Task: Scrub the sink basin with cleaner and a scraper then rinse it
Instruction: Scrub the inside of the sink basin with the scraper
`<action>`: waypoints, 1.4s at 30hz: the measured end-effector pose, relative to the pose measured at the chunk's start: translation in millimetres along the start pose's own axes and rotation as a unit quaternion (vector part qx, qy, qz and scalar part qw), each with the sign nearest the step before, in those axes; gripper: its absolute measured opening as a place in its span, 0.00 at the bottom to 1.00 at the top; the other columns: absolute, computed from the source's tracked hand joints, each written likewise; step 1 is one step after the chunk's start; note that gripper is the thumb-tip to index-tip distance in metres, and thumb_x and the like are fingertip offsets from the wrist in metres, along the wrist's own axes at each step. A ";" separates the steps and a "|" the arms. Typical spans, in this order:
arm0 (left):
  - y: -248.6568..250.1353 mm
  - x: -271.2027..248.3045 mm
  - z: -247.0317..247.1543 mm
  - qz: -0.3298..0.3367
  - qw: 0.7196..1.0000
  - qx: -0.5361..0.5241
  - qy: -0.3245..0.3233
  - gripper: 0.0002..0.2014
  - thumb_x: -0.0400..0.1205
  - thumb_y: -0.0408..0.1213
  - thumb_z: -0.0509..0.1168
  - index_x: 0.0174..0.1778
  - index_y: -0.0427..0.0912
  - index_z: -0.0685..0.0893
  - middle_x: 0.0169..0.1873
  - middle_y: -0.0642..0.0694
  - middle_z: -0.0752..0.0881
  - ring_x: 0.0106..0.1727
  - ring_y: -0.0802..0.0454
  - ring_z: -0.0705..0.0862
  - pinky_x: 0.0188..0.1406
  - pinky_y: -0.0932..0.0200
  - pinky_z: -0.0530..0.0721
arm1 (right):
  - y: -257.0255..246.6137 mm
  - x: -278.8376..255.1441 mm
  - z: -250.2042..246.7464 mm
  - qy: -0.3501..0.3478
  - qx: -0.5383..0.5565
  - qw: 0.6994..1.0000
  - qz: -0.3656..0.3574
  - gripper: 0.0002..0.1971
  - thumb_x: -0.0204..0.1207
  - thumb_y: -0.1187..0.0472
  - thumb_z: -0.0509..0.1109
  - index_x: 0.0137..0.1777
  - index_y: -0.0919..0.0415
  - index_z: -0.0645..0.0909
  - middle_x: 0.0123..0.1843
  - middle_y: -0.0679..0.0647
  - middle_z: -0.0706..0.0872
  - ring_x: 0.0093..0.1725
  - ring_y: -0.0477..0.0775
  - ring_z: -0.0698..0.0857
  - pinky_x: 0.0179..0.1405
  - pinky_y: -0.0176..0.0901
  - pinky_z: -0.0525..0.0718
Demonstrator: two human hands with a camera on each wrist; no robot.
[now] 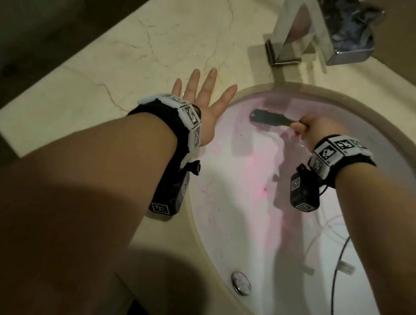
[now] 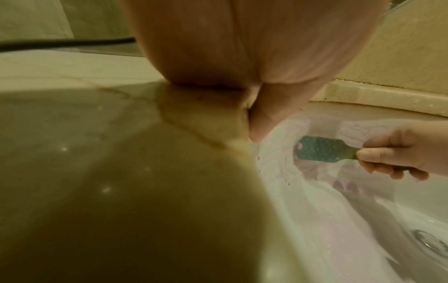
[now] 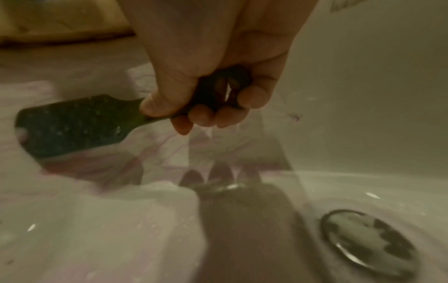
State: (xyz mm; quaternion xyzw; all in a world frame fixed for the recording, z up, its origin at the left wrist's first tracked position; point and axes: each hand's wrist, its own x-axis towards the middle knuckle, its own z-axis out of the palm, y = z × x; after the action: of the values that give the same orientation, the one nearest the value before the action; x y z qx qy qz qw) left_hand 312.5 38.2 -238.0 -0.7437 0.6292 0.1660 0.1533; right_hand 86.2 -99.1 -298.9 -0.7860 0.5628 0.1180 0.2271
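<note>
No readable writing or brand seen; only coded square markers on 2 wristbands. 1 scraper [image 1: 271,117] is gripped by its handle in the right hand [image 1: 317,130], blade laid against the far wall of the basin [image 1: 233,214], amid pink cleaner [image 1: 258,172]. Left hand [image 1: 204,98] is laid flat on the tabletop [image 1: 136,48], fingers spread wide. 1 drain [image 1: 241,282], 1 faucet [image 1: 324,26].

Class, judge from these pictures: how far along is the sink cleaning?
Done: pink cleaner is spread across the basin. In hand: the right hand grips the scraper against the far wall, while the left hand rests flat on the counter. Left: rinsing; no water shows at the tap.
</note>
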 end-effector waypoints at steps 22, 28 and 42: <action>0.7 0.3 -0.6 -0.003 1.000 -0.004 0.004 0.47 0.72 0.22 0.47 0.78 0.64 0.31 0.80 0.46 0.29 0.80 0.39 0.29 0.77 0.39 0.32 | -26.4 -9.0 36.4 -0.122 -0.002 0.991 -0.056 0.18 0.80 0.46 0.61 0.30 0.49 0.75 0.31 0.49 0.79 0.37 0.55 0.77 0.34 0.39 0.70; -1.1 0.9 1.6 -0.004 1.000 -0.008 0.008 0.45 0.74 0.25 0.46 0.79 0.64 0.33 0.81 0.46 0.32 0.81 0.39 0.32 0.77 0.39 0.33 | 6.4 2.3 22.8 -0.076 -0.084 0.994 -0.011 0.15 0.82 0.47 0.59 0.49 0.58 0.81 0.44 0.57 0.84 0.44 0.59 0.80 0.48 0.44 0.78; 2.6 -2.7 -4.4 -0.004 1.000 -0.016 -0.010 0.49 0.72 0.21 0.49 0.78 0.64 0.30 0.79 0.47 0.26 0.79 0.41 0.26 0.77 0.39 0.29 | -34.9 -3.7 35.8 -0.079 -0.017 0.993 -0.081 0.15 0.79 0.41 0.60 0.34 0.46 0.76 0.34 0.48 0.80 0.41 0.57 0.81 0.43 0.43 0.76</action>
State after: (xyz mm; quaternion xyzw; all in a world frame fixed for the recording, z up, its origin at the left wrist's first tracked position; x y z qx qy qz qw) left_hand 309.8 38.3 -233.0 -0.7466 0.6220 0.1835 0.1483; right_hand 120.2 -69.4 -320.7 -0.8210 0.4754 0.1709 0.2661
